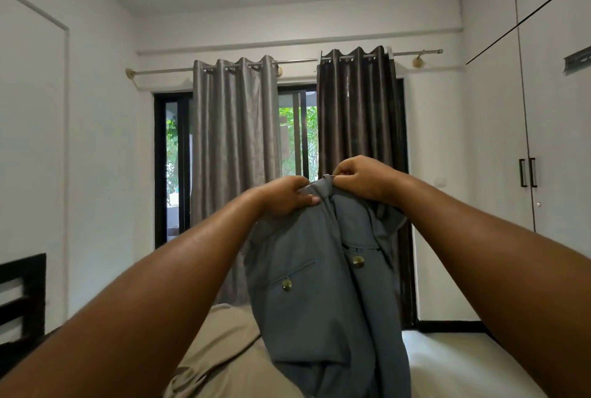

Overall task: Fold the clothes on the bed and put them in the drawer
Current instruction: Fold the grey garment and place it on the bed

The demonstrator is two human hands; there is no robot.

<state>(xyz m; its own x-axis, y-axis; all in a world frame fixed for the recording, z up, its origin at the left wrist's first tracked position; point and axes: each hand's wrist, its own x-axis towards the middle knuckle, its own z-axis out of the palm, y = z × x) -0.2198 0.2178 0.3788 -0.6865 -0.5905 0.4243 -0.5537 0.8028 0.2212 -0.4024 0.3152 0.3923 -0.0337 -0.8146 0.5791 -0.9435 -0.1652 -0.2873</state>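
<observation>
Little along yet: pinches trousers (pixel 313 285) at waistband in left hand (pixel 284 194) and right hand (pixel 361 177), holding them above bed (pixel 463 365); leaves tan cloth (pixel 217 340) unfolded below, no drawer in view.

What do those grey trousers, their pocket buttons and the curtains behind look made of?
Trousers: smooth, matte woven cloth, perhaps a polyester blend; it drapes in soft folds. Buttons: brassy and shiny, likely metal or plated plastic. Curtains: glossy, satin-like fabric; light streaks run down the pleats.
</observation>
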